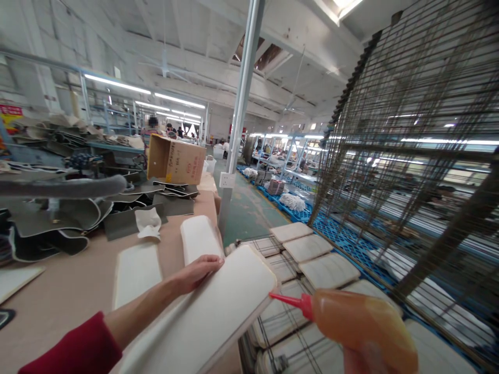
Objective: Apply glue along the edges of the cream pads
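Holding the white panel: our left hand [202, 272] is at the left edge of the white panel [234, 291], with its fingers close together. We cannot tell where its thumb is.
Bottle: our right hand [364, 358] grips the squeeze bottle [358, 317], right of the panel. Only a bit of this hand shows, so we cannot tell how all its fingers sit.
Red tip: it [288, 300] points left, at the panel's right edge. We cannot tell if they touch.
White panel: it is tilted, in front of us, and partly over the brown table [86, 275].
Pale pads: these [329, 270] lie in rows right of the panel, with thin wires near them.
Box: the open brown box [185, 163] is on the table, beyond the panel.
Dark sheets: they [58, 215] lie in a messy heap, left of the panel.
Wire racks: they [390, 109] stand up high, right of the panel.
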The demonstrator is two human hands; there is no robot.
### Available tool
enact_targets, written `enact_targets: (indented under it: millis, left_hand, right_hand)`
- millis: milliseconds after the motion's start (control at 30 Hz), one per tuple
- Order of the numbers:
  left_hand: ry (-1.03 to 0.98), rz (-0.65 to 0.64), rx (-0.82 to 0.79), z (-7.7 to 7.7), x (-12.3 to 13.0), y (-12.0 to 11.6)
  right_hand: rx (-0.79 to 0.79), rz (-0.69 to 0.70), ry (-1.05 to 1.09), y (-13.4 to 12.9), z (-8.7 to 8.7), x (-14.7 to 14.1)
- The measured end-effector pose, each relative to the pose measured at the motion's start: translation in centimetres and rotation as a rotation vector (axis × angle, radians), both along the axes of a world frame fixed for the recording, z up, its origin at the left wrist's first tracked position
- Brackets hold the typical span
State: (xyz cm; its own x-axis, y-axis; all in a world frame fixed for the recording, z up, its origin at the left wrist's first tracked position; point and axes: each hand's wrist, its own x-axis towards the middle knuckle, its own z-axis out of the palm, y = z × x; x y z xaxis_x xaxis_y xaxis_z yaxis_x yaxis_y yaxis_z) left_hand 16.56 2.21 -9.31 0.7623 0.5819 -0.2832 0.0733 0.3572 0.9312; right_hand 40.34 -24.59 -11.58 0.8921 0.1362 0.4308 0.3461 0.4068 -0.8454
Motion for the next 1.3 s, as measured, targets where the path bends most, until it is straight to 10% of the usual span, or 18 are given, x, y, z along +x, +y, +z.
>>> enact_targets:
  millis: [233, 733, 1300]
  left_hand:
    - [-0.031, 0.001, -0.031, -0.1, -0.5, -0.3]
    - [-0.035, 0.024, -0.086, -0.6, -1.4, -0.4]
    - [-0.055, 0.037, -0.097, -0.7, -1.5, -0.2]
  right_hand:
    - [0.139, 0.164, 0.058, 2.0, 2.7, -1.9]
    - [0.146, 0.125, 0.265, 2.4, -0.8, -1.0]
    - [0.187, 0.332, 0.366, 3.2, -0.4, -2.6]
